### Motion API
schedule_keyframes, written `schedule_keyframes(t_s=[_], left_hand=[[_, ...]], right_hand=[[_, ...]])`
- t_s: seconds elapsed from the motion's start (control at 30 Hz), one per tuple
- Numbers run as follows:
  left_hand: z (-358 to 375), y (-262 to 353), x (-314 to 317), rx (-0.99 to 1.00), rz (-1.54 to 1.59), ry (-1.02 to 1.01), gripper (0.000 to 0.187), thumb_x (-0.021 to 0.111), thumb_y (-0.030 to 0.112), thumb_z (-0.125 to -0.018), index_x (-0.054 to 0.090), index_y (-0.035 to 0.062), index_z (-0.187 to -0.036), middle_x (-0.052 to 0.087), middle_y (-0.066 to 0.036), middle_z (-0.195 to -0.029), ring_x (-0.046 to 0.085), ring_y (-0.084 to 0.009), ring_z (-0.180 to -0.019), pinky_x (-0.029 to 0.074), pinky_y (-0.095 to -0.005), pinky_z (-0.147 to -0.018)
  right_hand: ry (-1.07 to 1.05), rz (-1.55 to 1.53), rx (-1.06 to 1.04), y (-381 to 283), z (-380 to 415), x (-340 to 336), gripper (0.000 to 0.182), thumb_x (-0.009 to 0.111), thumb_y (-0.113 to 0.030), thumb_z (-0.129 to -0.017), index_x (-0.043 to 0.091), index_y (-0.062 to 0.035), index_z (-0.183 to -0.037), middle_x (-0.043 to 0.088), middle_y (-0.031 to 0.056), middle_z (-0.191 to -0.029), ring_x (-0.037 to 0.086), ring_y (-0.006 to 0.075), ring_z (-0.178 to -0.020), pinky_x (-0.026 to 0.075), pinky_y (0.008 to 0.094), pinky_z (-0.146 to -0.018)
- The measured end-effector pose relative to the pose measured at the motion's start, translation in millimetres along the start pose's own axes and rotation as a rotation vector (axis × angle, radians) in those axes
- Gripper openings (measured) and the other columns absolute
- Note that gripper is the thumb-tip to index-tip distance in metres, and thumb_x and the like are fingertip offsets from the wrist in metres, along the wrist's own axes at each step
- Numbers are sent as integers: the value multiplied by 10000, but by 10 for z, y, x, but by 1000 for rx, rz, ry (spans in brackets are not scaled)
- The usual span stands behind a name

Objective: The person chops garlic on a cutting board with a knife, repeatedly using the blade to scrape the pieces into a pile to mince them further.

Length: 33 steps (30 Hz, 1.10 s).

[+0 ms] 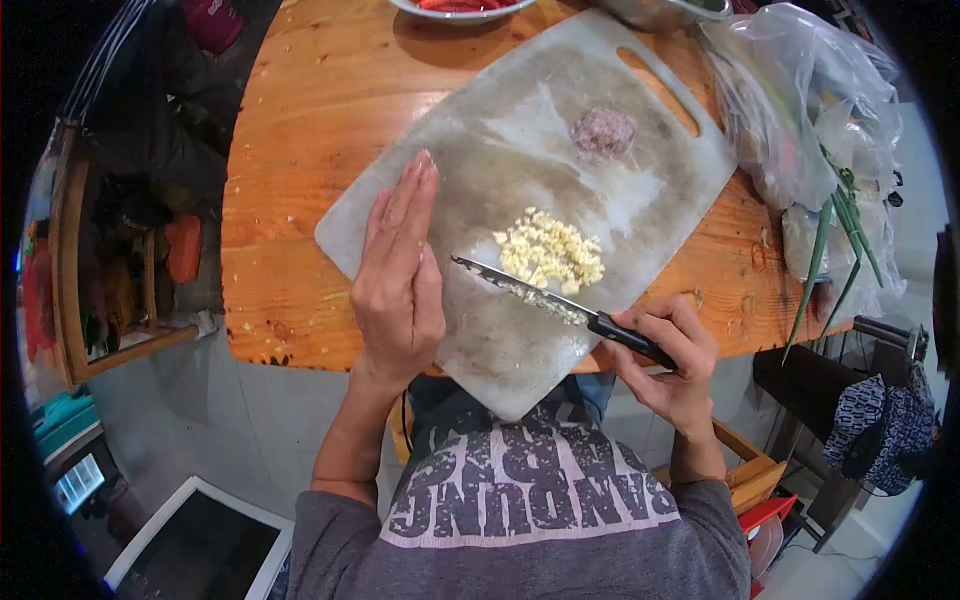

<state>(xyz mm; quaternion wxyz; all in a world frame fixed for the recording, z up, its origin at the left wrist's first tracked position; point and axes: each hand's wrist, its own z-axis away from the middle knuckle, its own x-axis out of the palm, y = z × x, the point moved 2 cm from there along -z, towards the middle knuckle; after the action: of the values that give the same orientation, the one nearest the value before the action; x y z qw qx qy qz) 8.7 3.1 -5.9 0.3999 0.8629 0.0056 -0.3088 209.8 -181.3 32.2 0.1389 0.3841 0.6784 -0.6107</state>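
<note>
My right hand (668, 362) is wrapped round the black handle of a kitchen knife (625, 335). The blade points left across the cutting board (460, 190), with bits of chopped garlic stuck along it. Just beyond the blade lies a loose pile of chopped garlic (552, 250). My left hand (400, 270) is held over the board's left side, fingers stretched out and holding nothing, apart from the knife tip. Farther back on the board sits a small mound of finely chopped purple shallot (603, 134).
The board overhangs the near edge of the wooden table (290, 200). A bowl of red chillies (462, 8) and a metal bowl (665, 12) stand at the back. Plastic bags (800, 100) and green onion leaves (845, 225) lie at the right.
</note>
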Motion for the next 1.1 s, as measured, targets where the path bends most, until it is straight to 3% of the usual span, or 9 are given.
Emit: schedule_keyframes(t_s=[0.33, 0.57, 0.87, 0.97, 1.03, 1.1], left_hand=[[-4, -15, -8, -9, 46, 58, 541, 395, -9, -907, 519, -86, -1428, 552, -220, -1468, 514, -370, -1383, 325, -499, -1184], [12, -69, -19, 1, 109, 157, 533, 390, 3, -912, 520, -105, -1418, 557, -248, -1452, 513, -377, -1382, 341, -475, -1179], [11, -80, -72, -36, 127, 210, 533, 375, 26, -925, 514, -112, -1421, 528, -256, -1478, 496, -358, -1396, 361, -422, -1166], [38, -119, -87, -67, 188, 191, 588, 368, 50, -918, 442, -91, -1484, 450, -220, -1556, 385, -318, -1476, 251, -428, -1230], [33, -117, -96, -101, 195, 194, 602, 368, 41, -907, 429, -93, -1490, 437, -222, -1564, 373, -318, -1484, 240, -432, -1236], [26, -108, -85, -113, 208, 194, 613, 366, 34, -899, 417, -96, -1496, 426, -224, -1571, 362, -318, -1490, 233, -437, -1240]], right_hand=[[142, 96, -18, 124, 16, 21, 320, 811, 19, -722, 753, -11, -1036, 645, 105, -883, 651, 203, -759, 515, 294, -639], [-175, -78, -8, 13, 225, 14, 310, 821, -2, -697, 758, -20, -1001, 627, 90, -868, 629, 186, -751, 486, 282, -644], [-48, 7, -9, 64, 57, -45, 318, 819, 3, -720, 763, -53, -1028, 659, 83, -880, 656, 203, -770, 519, 303, -641], [-102, -43, -70, 56, 54, -49, 316, 824, -4, -716, 763, -53, -1023, 663, 89, -875, 654, 205, -756, 513, 303, -627], [-167, -40, -87, 56, 79, -22, 317, 827, -7, -713, 763, -54, -1020, 664, 92, -875, 651, 204, -748, 508, 301, -620], [-99, 0, -51, 103, 55, -20, 310, 826, -18, -718, 759, -51, -1018, 645, 89, -859, 640, 206, -736, 502, 302, -618]])
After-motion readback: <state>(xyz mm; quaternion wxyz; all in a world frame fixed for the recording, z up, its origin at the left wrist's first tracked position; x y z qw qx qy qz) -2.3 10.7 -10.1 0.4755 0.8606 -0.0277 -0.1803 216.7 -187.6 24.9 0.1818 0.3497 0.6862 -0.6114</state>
